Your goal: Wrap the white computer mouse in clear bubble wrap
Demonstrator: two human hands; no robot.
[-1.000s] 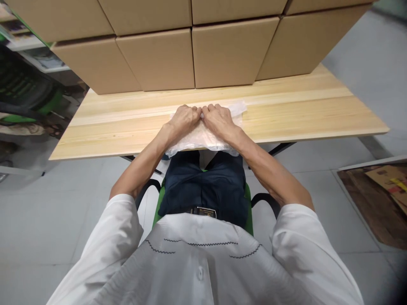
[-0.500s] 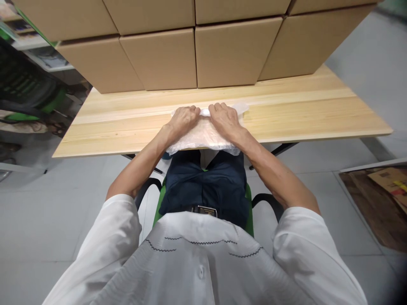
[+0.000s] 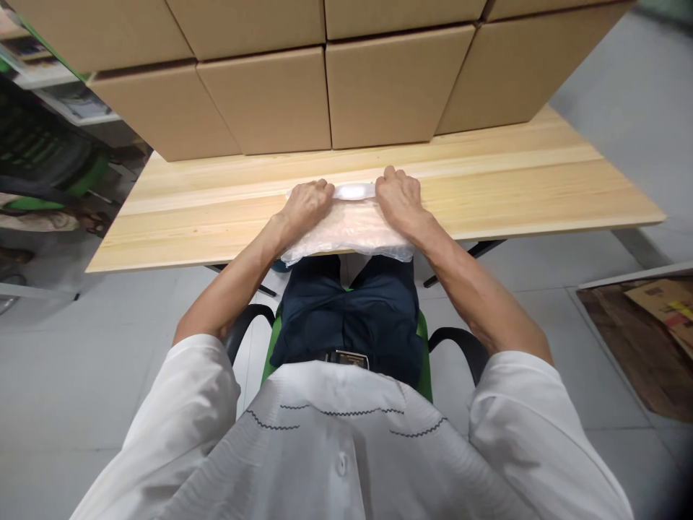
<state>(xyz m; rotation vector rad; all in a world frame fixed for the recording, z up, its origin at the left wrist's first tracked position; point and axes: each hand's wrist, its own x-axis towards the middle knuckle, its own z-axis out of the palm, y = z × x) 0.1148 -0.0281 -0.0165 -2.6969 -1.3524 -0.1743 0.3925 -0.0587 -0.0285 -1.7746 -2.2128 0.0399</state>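
A sheet of clear plastic wrap (image 3: 349,222) lies at the front of the wooden table (image 3: 514,191), its near edge hanging a little over the table's edge. Along its far side the wrap is gathered into a whitish roll or fold (image 3: 354,191). My left hand (image 3: 310,202) is closed on the left end of that fold, knuckles up. At the right end, my right hand (image 3: 399,196) grips it with curled fingers. Whether something is rolled up inside the plastic cannot be made out.
Stacked cardboard boxes (image 3: 265,101) line the back of the table. A dark chair (image 3: 48,144) and shelving (image 3: 70,101) stand at the left. On the floor at the right lies flat cardboard (image 3: 663,307). I sit on a green chair (image 3: 426,361) with black armrests.
My right hand has slid to the right along the fold, so the hands are farther apart and more of the whitish fold shows between them. My left hand has barely moved.
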